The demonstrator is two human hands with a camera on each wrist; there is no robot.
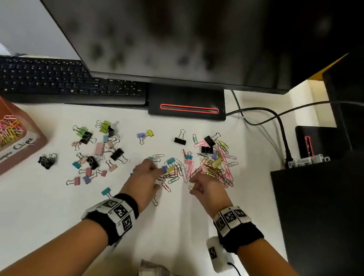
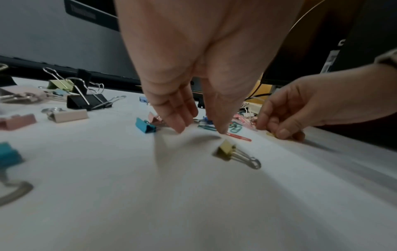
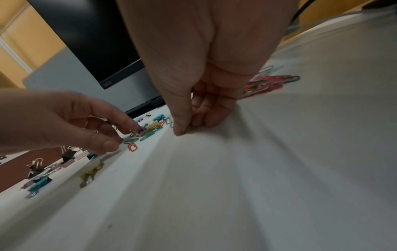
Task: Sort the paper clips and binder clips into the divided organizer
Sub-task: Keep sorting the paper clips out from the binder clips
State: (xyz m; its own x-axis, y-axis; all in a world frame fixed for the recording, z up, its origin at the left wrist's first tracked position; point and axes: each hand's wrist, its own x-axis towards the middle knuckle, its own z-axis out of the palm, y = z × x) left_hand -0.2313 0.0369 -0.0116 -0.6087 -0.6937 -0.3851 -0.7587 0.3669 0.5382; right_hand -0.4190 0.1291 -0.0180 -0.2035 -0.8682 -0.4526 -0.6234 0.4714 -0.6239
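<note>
A red-brown divided organizer (image 1: 38, 139) stands at the left; its compartment labelled "Paper Clips" holds coloured paper clips (image 1: 5, 131). Binder clips (image 1: 98, 148) lie scattered left of centre, and a heap of paper clips (image 1: 217, 167) lies to the right. My left hand (image 1: 158, 170) (image 2: 199, 131) reaches into a mixed cluster with straight fingers, its index tip at a small blue binder clip (image 1: 164, 168) (image 3: 141, 130), holding nothing. A yellow binder clip (image 2: 227, 151) lies under that hand. My right hand (image 1: 192, 186) (image 3: 184, 130) pinches a yellow paper clip (image 3: 190, 131) against the desk.
A black keyboard (image 1: 61, 80), a large monitor (image 1: 169, 28) and its base (image 1: 186, 105) line the back. Cables (image 1: 274, 119) run to a black unit (image 1: 330, 221) on the right. Black binder clips (image 1: 47, 160) sit bunched near the organizer. The near desk is bare white.
</note>
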